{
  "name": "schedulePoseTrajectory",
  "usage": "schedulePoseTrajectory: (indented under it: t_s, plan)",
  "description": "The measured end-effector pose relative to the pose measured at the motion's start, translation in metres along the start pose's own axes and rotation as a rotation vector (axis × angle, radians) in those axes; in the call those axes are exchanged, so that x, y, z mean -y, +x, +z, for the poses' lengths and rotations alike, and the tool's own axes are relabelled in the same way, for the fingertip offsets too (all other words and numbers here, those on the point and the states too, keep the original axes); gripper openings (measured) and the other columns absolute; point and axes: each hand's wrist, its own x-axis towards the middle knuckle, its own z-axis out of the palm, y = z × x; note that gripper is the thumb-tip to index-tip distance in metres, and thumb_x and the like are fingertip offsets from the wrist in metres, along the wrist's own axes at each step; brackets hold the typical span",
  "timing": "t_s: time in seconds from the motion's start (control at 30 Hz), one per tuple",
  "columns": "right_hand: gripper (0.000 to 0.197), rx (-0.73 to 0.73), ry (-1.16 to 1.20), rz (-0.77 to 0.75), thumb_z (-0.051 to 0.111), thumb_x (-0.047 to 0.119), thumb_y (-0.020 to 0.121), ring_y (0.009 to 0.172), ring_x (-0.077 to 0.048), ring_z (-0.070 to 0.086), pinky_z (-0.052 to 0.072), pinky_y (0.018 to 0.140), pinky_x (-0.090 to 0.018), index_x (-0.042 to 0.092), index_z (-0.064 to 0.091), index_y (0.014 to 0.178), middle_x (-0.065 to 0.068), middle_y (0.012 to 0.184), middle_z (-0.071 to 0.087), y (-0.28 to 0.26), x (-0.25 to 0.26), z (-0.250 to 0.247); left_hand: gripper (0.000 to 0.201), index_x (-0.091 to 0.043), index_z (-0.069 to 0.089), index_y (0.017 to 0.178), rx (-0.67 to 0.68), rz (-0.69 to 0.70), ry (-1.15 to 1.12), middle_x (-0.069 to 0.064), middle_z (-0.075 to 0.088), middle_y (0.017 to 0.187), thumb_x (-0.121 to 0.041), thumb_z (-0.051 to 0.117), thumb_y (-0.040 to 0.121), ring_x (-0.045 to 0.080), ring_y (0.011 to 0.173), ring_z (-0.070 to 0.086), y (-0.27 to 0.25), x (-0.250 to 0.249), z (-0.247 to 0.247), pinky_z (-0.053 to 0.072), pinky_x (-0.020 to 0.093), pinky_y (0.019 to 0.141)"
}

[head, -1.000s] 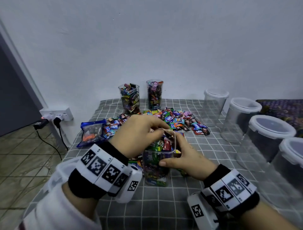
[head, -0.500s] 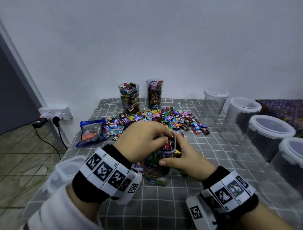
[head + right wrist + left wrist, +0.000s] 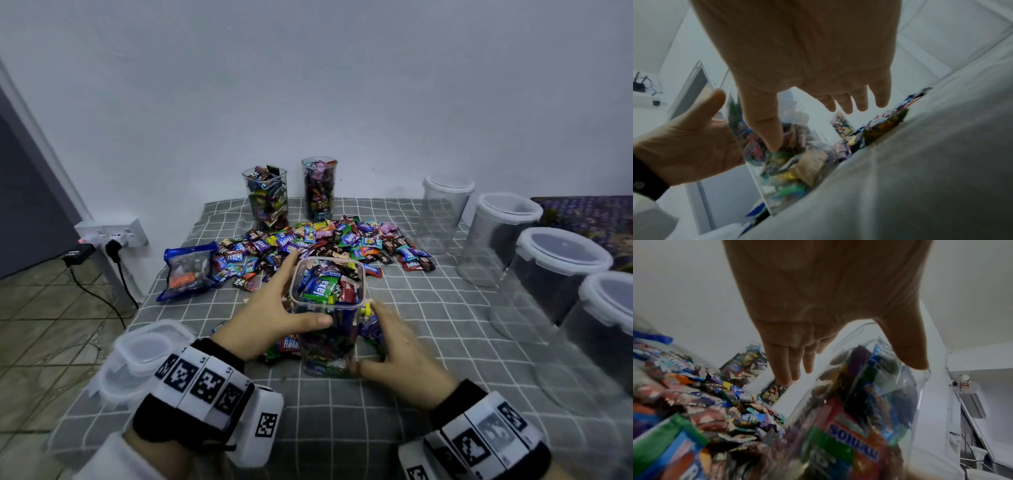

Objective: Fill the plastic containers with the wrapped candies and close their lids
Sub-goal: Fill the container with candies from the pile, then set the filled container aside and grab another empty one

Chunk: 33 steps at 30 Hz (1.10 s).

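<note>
Container (image 3: 327, 308) brim-full, lid off; left hand (image 3: 270, 318) and right hand (image 3: 399, 353) flank it, fingers straight; next likely: fetch lid (image 3: 144, 346), press shut.

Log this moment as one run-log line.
left hand open beside jar | right hand open at jar base | jar full, unlidded | lid left
</note>
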Motion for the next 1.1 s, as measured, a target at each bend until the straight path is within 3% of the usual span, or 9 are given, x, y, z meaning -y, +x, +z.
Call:
schedulePoseTrajectory:
  t_s: [0.1, 0.27, 0.4, 0.53, 0.7, 0.8, 0.9, 1.03, 1.1]
  plan:
    - [0.124, 0.065, -0.17, 0.121, 0.023, 0.073, 0.042, 0.145, -0.016, 0.008, 0.011, 0.118, -0.03, 0.018, 0.005, 0.151, -0.002, 0.159, 0.006, -0.003, -0.005, 0.006, 0.114, -0.028, 0.025, 0.146, 0.025, 0.033, -0.055, -0.039, 0.052, 0.113, -0.042, 0.088, 0.052, -0.019, 0.105, 0.052, 0.001, 0.0, 0.006, 0.042, 0.007, 0.089]
    - [0.115, 0.049, -0.405, 0.205, 0.0, 0.072, 0.047, 0.146, -0.017, 0.001, 0.002, 0.117, -0.034, 0.02, 0.005, 0.15, -0.001, 0.159, -0.001, -0.009, -0.007, 0.025, 0.1, -0.021, 0.047, 0.133, -0.035, 0.039, -0.119, -0.008, 0.067, 0.116, -0.04, 0.084, 0.042, 0.006, 0.107, 0.062, 0.004, 0.005, 0.006, 0.048, 0.031, 0.097]
    - [0.1, 0.003, -0.438, 0.213, 0.006, 0.069, 0.064, 0.146, -0.018, 0.001, 0.001, 0.117, -0.035, 0.018, 0.007, 0.15, -0.002, 0.159, 0.001, -0.01, -0.007, 0.031, 0.081, -0.03, 0.056, 0.114, -0.115, 0.069, -0.124, -0.02, 0.07, 0.098, -0.038, 0.084, 0.039, -0.001, 0.093, 0.065, 0.005, -0.001, 0.001, 0.052, 0.015, 0.077]
    - [0.111, -0.016, -0.443, 0.21, -0.005, 0.069, 0.053, 0.145, -0.019, 0.005, 0.004, 0.117, -0.035, 0.017, 0.01, 0.15, -0.003, 0.159, 0.005, -0.008, -0.005, 0.033, 0.069, -0.031, 0.058, 0.108, -0.209, 0.125, -0.17, -0.009, 0.071, 0.1, -0.043, 0.079, 0.043, 0.006, 0.093, 0.067, 0.009, -0.018, -0.023, 0.054, 0.022, 0.075]
    - [0.101, -0.041, -0.449, 0.216, 0.001, 0.069, 0.066, 0.145, -0.021, 0.008, 0.007, 0.118, -0.038, 0.014, 0.011, 0.15, -0.005, 0.158, 0.01, -0.008, -0.003, 0.035, 0.048, -0.028, 0.058, 0.091, -0.476, 0.189, -0.148, -0.014, 0.07, 0.086, -0.034, 0.084, 0.05, 0.004, 0.087, 0.066, 0.028, -0.034, -0.058, 0.054, 0.019, 0.064]
    - [0.093, -0.049, -0.46, 0.225, 0.011, 0.067, 0.073, 0.144, -0.022, 0.008, 0.006, 0.118, -0.037, 0.014, 0.011, 0.15, -0.005, 0.157, 0.011, -0.006, -0.002, 0.037, 0.046, -0.021, 0.053, 0.105, -0.622, 0.168, -0.144, -0.006, 0.063, 0.103, -0.028, 0.08, 0.068, 0.016, 0.103, 0.062, 0.054, -0.029, -0.086, 0.056, 0.024, 0.072]
    - [0.092, -0.047, -0.469, 0.233, 0.009, 0.067, 0.074, 0.144, -0.022, 0.007, 0.003, 0.117, -0.037, 0.014, 0.009, 0.15, -0.005, 0.157, 0.01, -0.006, -0.001, 0.037, 0.074, -0.021, 0.052, 0.112, -0.779, 0.103, -0.093, -0.003, 0.063, 0.111, -0.05, 0.082, 0.051, 0.015, 0.104, 0.062, 0.08, -0.018, -0.108, 0.054, 0.038, 0.088]
    - [0.096, -0.04, -0.468, 0.237, 0.001, 0.069, 0.071, 0.145, -0.021, 0.004, 0.0, 0.117, -0.036, 0.015, 0.005, 0.15, -0.004, 0.158, 0.006, -0.007, 0.003, 0.035, 0.078, -0.01, 0.047, 0.124, -0.967, 0.012, 0.015, 0.004, 0.06, 0.121, -0.044, 0.081, 0.062, 0.019, 0.108, 0.058, 0.115, -0.004, -0.121, 0.046, 0.021, 0.088]
    - [0.104, -0.044, -0.464, 0.234, -0.006, 0.069, 0.063, 0.145, -0.021, 0.005, 0.0, 0.117, -0.035, 0.015, 0.005, 0.15, -0.004, 0.158, 0.007, -0.006, 0.004, 0.034, 0.079, -0.009, 0.042, 0.127, -1.025, -0.045, 0.048, 0.007, 0.054, 0.129, -0.04, 0.081, 0.066, 0.021, 0.113, 0.055, 0.132, 0.002, -0.123, 0.042, 0.022, 0.087]
